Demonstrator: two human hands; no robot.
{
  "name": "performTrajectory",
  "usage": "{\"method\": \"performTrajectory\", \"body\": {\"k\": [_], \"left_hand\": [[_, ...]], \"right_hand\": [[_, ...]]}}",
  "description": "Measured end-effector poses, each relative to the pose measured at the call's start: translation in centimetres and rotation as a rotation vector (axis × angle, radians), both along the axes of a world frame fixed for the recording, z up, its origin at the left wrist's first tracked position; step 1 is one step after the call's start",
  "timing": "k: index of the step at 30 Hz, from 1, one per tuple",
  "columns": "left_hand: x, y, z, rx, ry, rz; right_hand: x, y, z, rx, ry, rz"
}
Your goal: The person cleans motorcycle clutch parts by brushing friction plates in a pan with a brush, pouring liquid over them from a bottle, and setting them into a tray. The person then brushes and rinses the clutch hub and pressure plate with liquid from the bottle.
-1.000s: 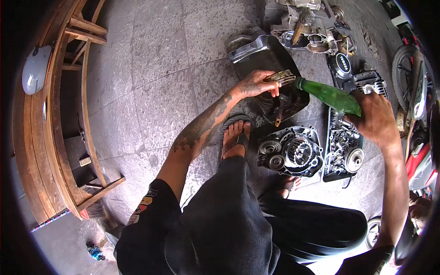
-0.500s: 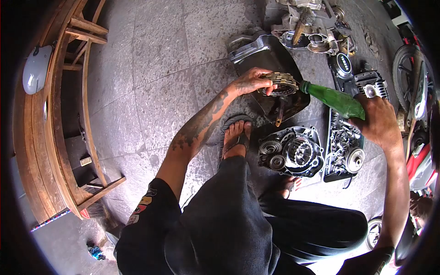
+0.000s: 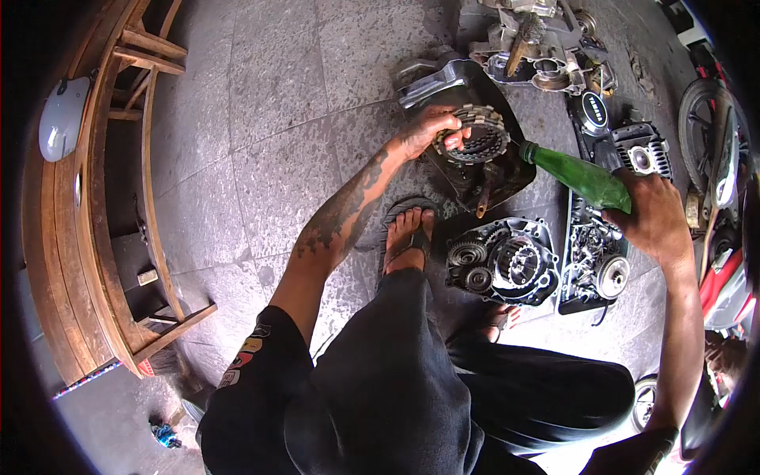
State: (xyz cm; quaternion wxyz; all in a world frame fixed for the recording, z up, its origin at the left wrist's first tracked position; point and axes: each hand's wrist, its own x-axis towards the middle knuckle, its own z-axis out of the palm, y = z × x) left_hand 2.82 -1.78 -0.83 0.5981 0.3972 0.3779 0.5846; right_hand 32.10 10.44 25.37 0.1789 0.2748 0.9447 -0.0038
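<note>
My left hand [image 3: 435, 131] grips a stack of ring-shaped clutch plates [image 3: 483, 146] by its left side, above a dark, oily pan [image 3: 507, 103]. A green glass bottle [image 3: 578, 172] lies slanted in my right hand [image 3: 655, 215], which wraps round its base. The bottle's neck points left, its mouth close to the right side of the plates but apart from them. Whether liquid is flowing out cannot be made out. In the pan, below the plates, rests a brush-like handle [image 3: 484, 198]. Nearer to me sits an engine cover with gears and a clutch basket [image 3: 518, 261].
Engine casings [image 3: 526, 59] lie at the back right. A tray of small metal parts [image 3: 594, 265] stands right of the gear cover, with a finned cylinder part [image 3: 641, 150] behind it. A wooden bench [image 3: 59, 261] runs along the left. Motorcycle wheels [image 3: 701, 131] are at the far right.
My left hand has tilted the clutch plates up, so their ring face now shows more toward me. The bottle and my right hand have shifted only very slightly.
</note>
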Motion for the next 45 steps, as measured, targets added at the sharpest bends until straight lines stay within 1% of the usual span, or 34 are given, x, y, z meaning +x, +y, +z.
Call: {"method": "performTrajectory", "body": {"k": [2,3,4,5,6,7,9,10,11,13,15,17,19,21,22,23,26,27,29,30,32,37,40,42,45], "left_hand": [[0.2,-0.1,0.5,-0.13,-0.2,-0.048],[0.5,0.0,1.0,-0.131,-0.199,-0.046],[1.1,0.2,1.5,-0.164,-0.3,-0.066],[1.8,0.6,2.1,-0.197,-0.401,-0.087],[2.0,1.1,1.6,-0.21,-0.475,-0.094],[2.2,1.5,1.1,-0.209,-0.476,-0.093],[2.8,2.2,0.4,-0.218,-0.528,-0.016],[3.1,2.2,0.2,-0.167,-0.478,0.023],[3.3,2.2,0.0,-0.169,-0.478,0.022],[3.8,2.3,-0.3,-0.206,-0.509,0.145],[4.3,2.6,-0.6,-0.218,-0.506,0.165],[5.1,2.2,-0.3,-0.196,-0.388,0.222],[5.8,2.3,-0.2,-0.199,-0.367,0.238],[6.5,2.6,-0.7,-0.207,-0.056,0.272],[6.7,2.9,-1.3,-0.179,0.036,0.275],[6.9,3.0,-1.8,-0.177,0.034,0.275],[7.5,3.6,-3.7,-0.158,0.315,0.206],[8.1,3.5,-3.8,-0.233,0.392,0.236],[8.5,3.4,-4.1,-0.189,0.594,0.239],[8.8,3.2,-4.2,-0.186,0.591,0.24],[9.4,2.7,-4.4,-0.12,0.791,0.295],[10.3,2.1,-2.9,-0.137,0.852,0.282],[10.6,1.8,-2.6,-0.193,0.875,0.278],[10.8,1.8,-2.9,-0.121,0.915,0.295],[11.1,1.6,-3.2,-0.081,0.929,0.307]], "right_hand": [[0.0,-0.1,-0.1,0.012,0.012,0.013],[-0.1,-0.2,-0.2,0.024,0.026,0.025],[-0.2,-0.2,-0.2,0.022,0.026,0.026],[-0.5,-0.3,-0.1,-0.026,0.015,-0.009],[-0.8,-0.4,-0.1,-0.074,0.004,-0.046],[-0.8,-0.6,-0.1,-0.074,0.003,-0.045],[-0.7,-0.8,-0.2,-0.041,0.05,-0.003],[-0.8,-0.9,-0.1,-0.041,0.05,-0.005],[-0.9,-1.0,0.0,-0.022,0.047,0.011],[-1.1,-1.1,0.0,-0.002,0.046,0.028],[-1.2,-1.2,0.1,0.033,0.015,0.021],[-1.5,-1.4,0.3,0.036,0.003,0.004],[-1.6,-1.4,0.4,0.038,-0.01,-0.011],[-1.6,-1.3,0.5,0.045,-0.008,-0.008],[-1.4,-1.1,0.4,0.047,-0.01,-0.008],[-1.3,-0.8,0.4,0.049,-0.01,-0.001],[-1.5,-0.9,0.8,0.057,-0.03,-0.012],[-1.7,-1.0,0.9,0.063,-0.047,-0.03],[-1.5,-0.8,0.7,0.076,-0.034,-0.01],[-1.3,-0.7,0.6,0.088,-0.02,0.005],[-1.6,-0.7,0.7,0.087,-0.041,-0.005],[-1.8,-0.2,0.7,0.087,-0.055,-0.01],[-2.2,-0.4,0.8,0.097,-0.047,0.005],[-2.3,-0.2,0.4,0.108,-0.023,0.016],[-2.7,-0.5,0.4,0.13,-0.006,0.057]]}}
